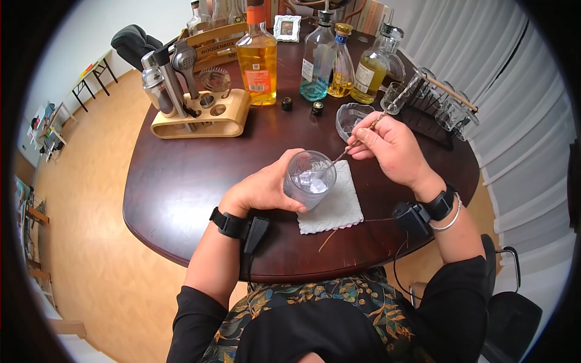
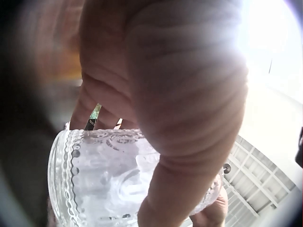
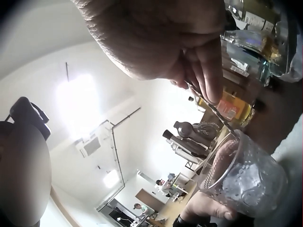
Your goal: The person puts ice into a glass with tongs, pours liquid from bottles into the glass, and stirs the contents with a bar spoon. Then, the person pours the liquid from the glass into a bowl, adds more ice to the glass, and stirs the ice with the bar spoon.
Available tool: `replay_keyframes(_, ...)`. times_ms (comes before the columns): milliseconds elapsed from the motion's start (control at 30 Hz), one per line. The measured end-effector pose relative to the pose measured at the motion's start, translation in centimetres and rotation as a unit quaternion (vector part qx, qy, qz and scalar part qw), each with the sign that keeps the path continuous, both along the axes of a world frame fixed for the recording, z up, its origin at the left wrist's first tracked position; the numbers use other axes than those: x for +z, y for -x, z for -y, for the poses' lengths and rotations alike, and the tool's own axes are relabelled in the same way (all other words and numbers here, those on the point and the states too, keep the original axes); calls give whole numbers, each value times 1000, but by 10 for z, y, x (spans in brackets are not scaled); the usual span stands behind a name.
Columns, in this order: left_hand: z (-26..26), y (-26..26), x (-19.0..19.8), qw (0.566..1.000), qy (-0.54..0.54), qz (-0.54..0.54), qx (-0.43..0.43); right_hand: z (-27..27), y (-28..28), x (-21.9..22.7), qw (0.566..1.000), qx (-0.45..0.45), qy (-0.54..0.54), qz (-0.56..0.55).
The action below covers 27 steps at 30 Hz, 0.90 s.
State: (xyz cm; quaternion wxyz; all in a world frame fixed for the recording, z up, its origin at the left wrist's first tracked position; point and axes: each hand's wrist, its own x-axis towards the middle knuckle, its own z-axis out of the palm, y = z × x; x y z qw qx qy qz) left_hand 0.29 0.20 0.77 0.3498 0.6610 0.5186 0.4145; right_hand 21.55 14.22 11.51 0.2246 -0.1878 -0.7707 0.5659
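My left hand (image 1: 266, 184) grips a clear embossed glass (image 1: 310, 175) from its left side, thumb low on the near wall. Ice cubes (image 1: 313, 181) fill its lower part. The left wrist view shows the glass's beaded pattern (image 2: 109, 175) close up, with fingers behind it. My right hand (image 1: 390, 145) pinches a thin twisted bar spoon (image 1: 369, 128), which slants down over the rim into the glass; its lower end is hidden among the ice. In the right wrist view the spoon shaft (image 3: 218, 113) runs from the fingers to the glass (image 3: 251, 184). A folded white cloth (image 1: 339, 206) lies beneath.
A wooden bar-tool stand (image 1: 200, 130) holds a shaker and other tools at left. Several bottles, including an orange-labelled one (image 1: 257, 60), line the back. A glass bowl (image 1: 348, 121), two dark caps (image 1: 317, 109) and a glass rack (image 1: 436, 124) stand beyond my hands.
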Motion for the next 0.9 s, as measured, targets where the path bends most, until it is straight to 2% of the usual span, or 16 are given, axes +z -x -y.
replay_keyframes(133, 0, 0, 2, 1000, -1, 8, -7, 2, -6, 12, 1000, 6, 0, -14)
replay_keyframes(233, -1, 1, 1, 1000, -13, 9, -14, 1, -9, 16, 997, 19, -45, -54)
replay_keyframes(300, -1, 1, 1, 1000, -19, 6, -18, 5, -7, 19, 969, 63, -234, -49)
replay_keyframes(367, 0, 0, 4, 1000, -20, 2, -18, 3, -2, 12, 911, 134, -384, -70)
replay_keyframes(400, 0, 0, 6, 1000, -15, -1, -15, 3, 3, 4, 893, 180, -397, -111)
replay_keyframes(467, 1, -1, 7, 1000, -5, -7, -10, 7, 11, -1, 885, 214, -409, -56)
replay_keyframes(567, 2, 0, 7, 1000, -5, -4, -11, 4, 21, -16, 891, 153, -425, -37)
replay_keyframes(633, 2, -1, 5, 1000, -4, -12, -6, 0, 23, -14, 967, 130, -216, 32)
replay_keyframes(667, 2, 0, 5, 1000, -4, -17, -3, -1, 23, -13, 985, 116, -106, 66)
replay_keyframes(700, 2, -1, 5, 1000, -1, -20, 2, -5, 22, -19, 991, 107, -49, 65)
replay_keyframes(800, 3, -1, 6, 1000, 15, -15, 10, -5, 15, -27, 993, 68, 77, 53)
replay_keyframes(900, 1, 0, 6, 1000, 22, -8, 8, 0, 5, -33, 993, 22, 118, 9)
